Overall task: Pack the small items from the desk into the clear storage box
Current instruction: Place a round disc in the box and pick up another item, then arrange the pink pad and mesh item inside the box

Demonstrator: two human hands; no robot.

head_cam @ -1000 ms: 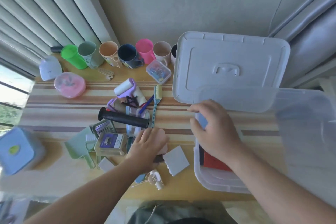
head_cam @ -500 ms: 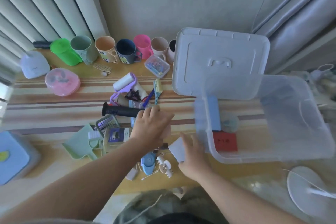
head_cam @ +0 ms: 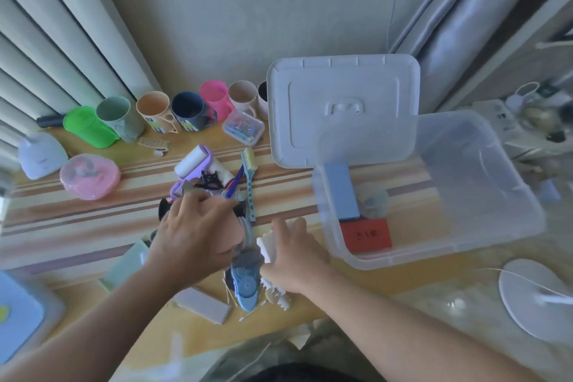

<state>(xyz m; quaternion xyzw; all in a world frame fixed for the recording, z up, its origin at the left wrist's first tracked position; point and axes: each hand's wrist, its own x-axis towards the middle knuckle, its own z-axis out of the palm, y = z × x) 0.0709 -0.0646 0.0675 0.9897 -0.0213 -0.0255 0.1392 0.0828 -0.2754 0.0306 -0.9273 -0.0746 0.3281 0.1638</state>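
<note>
Since 1 s ago, right hand [head_cam: 288, 260] left the clear storage box [head_cam: 511, 195], fingers now pinching a white block [head_cam: 266, 246] left of box. Left hand [head_cam: 198, 226] spread over pile. Approx. 3 items packed; most remain.

A row of cups [head_cam: 186, 113] is lined against the wall [head_cam: 248, 9]; vertical blinds [head_cam: 46, 40] are seen left, a curtain [head_cam: 465, 40] right.

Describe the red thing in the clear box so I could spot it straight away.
Find the big clear storage box at the right end of the desk, its white lid leaning behind it. On its floor, in the near left corner, lies a flat red block. It is the only red piece there, right beside a longer pale blue block.
</note>
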